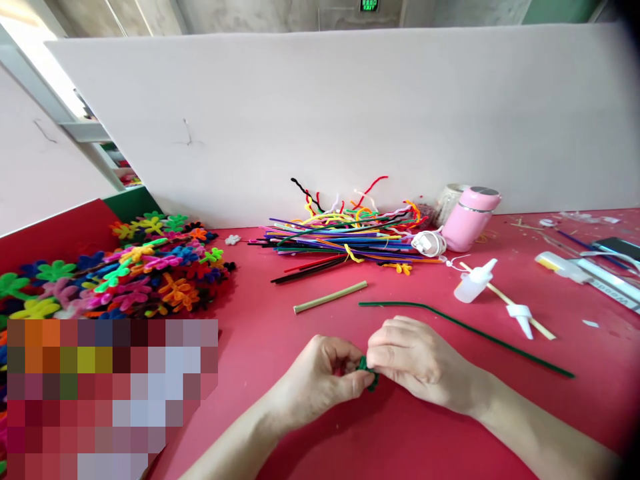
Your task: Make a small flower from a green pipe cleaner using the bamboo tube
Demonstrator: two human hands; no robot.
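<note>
Both hands meet low in the middle of the red table point(280, 333), and the thing they're working on sits right between them: a small green pipe-cleaner twist point(369, 377). The left hand point(320, 380) has its fingers curled in and pinches the twist from its left side, the right hand point(417, 357) is closed over it from above and the right. So it's gripped on both sides, fingertips nearly touching (I can't really tell what shape the twist has, the fingers hide most of it).

The spare long green pipe cleaner point(465, 328) lies loose on the table beyond and to the right of the right hand, its long axis slanting from upper left down to lower right. That's clearly nearer the right hand. The beige stick point(330, 297) lies further back, up and left of both hands.
</note>
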